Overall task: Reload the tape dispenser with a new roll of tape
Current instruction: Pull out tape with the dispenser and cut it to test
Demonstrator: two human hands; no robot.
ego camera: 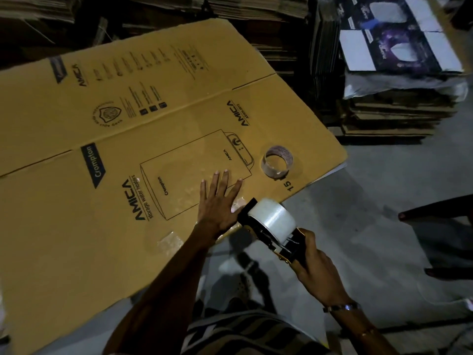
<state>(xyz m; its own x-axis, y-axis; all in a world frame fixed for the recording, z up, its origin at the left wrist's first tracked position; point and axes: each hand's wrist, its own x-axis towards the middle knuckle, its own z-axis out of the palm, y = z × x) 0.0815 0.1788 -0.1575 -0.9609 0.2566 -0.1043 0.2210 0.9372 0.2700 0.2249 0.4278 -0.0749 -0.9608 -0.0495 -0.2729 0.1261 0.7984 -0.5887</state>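
- Your left hand (pixel 217 201) lies flat on the big flattened cardboard box (pixel 76 201), fingers spread and pointing toward 12 o'clock, holding nothing.
- Your right hand (pixel 316 267) is wrapped tight around the handle of the tape dispenser (pixel 279 239), at about 4 o'clock from your left hand.
- The new roll of tape (pixel 272 220), clear and full, sits on the dispenser; the dispenser's black front end touches the box edge just beside your left thumb.
- An almost used-up tape roll (pixel 277 162) stands on the cardboard at 1 o'clock from your left hand, near the printed "15", apart from both hands.
- A strip of clear tape (pixel 169 240) is stuck on the box at 7 o'clock from your left hand.
- Stacks of flattened cartons (pixel 394 108) rise at 2 o'clock, beyond the box.
- The box rests on a grey floor (pixel 358 201).
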